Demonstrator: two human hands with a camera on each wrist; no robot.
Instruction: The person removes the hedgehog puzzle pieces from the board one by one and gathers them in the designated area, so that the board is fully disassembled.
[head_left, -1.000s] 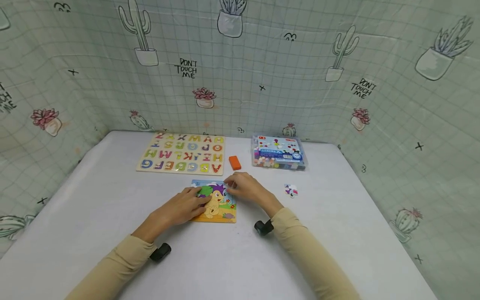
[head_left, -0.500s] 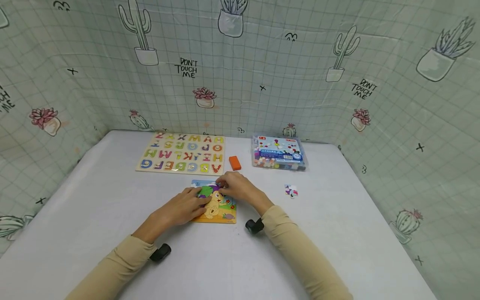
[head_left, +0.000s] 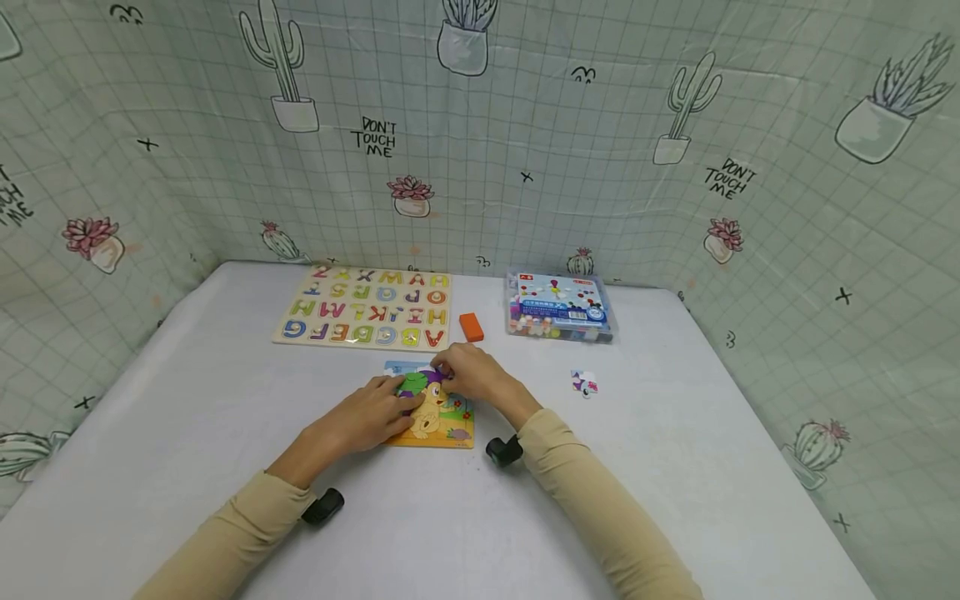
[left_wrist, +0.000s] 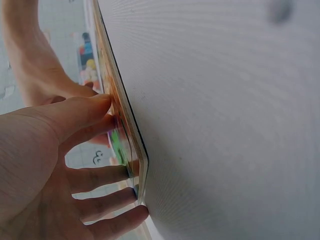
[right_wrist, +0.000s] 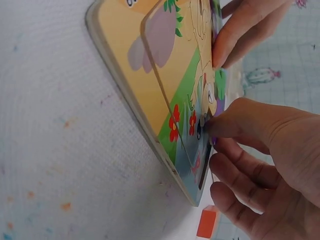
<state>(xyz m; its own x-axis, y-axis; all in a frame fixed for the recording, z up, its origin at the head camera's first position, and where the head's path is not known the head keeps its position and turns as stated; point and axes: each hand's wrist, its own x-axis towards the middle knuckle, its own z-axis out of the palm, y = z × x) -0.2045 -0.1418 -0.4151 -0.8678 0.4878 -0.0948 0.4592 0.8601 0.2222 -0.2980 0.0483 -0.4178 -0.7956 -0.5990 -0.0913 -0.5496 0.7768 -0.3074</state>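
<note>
A jigsaw puzzle board [head_left: 442,437] with a yellow cartoon animal and purple fruit lies flat on the white table. My left hand [head_left: 367,415] rests on its left side, fingers spread; in the left wrist view the fingertips [left_wrist: 107,102] touch the picture and the board's edge. Over the board's upper part, my right hand [head_left: 474,373] pinches a puzzle piece [right_wrist: 200,131] between thumb and fingers. A dark eye shows on that piece, and the thumb hides much of it. Another loose puzzle piece [head_left: 584,382], white with purple and pink, lies to the right.
Behind the puzzle stands a wooden alphabet board [head_left: 360,340] at the left. An orange block [head_left: 471,327] lies between it and a clear plastic box [head_left: 558,304] with a blue label and small coloured parts. Patterned cloth [head_left: 480,167] hangs around the table.
My right hand has moved a little left with the puzzle piece, from the board's right edge to over its upper middle. The left hand stays in place.
</note>
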